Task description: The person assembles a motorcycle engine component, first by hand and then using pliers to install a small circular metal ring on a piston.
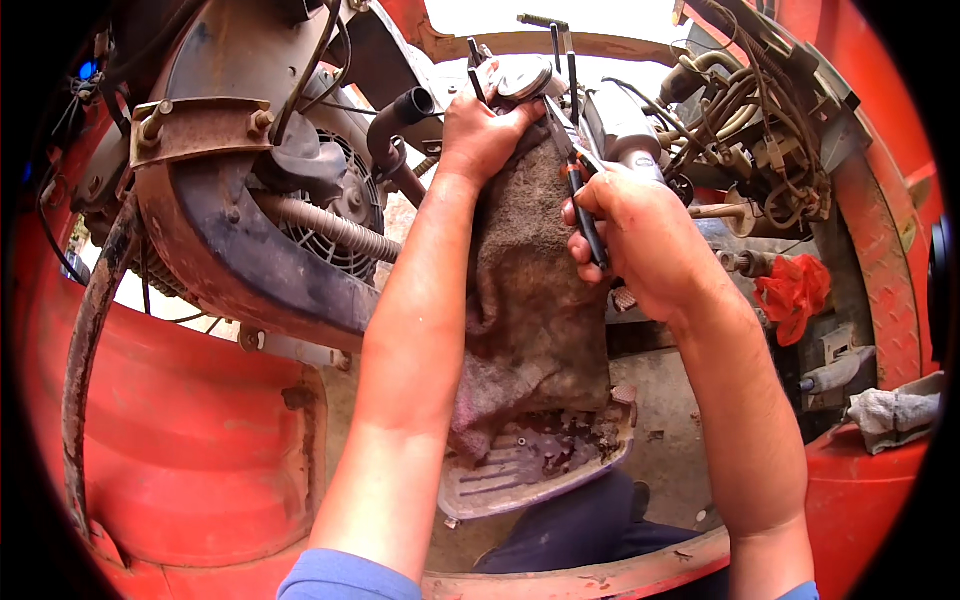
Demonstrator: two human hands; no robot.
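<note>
Pliers (pixel 574 185) with black and orange handles are in the right hand (pixel 640 225), in the head view, at the upper middle; the hand is clamped on the handles, and the nose points up toward the left thumb. The left hand (pixel 480 135) is curled at a round metal part (pixel 525 78), its thumb just below it; I cannot tell exactly what its hidden fingers grip. The two hands are near each other but apart.

Between the forearms lies a brown cloth (pixel 535 260), its lower end over a slotted panel (pixel 500 495) with dark stains. To the left are a fan (pixel 352 190), a ribbed hose (pixel 325 222) running in front of it, and an open-ended black pipe (pixel 400 112). To the right are bundled wires (pixel 735 120), a crumpled red bag (pixel 793 297) and, near the edge, a grey rag (pixel 895 415). Red bodywork (pixel 200 440) surrounds everything. Below the panel show dark blue trousers (pixel 565 530).
</note>
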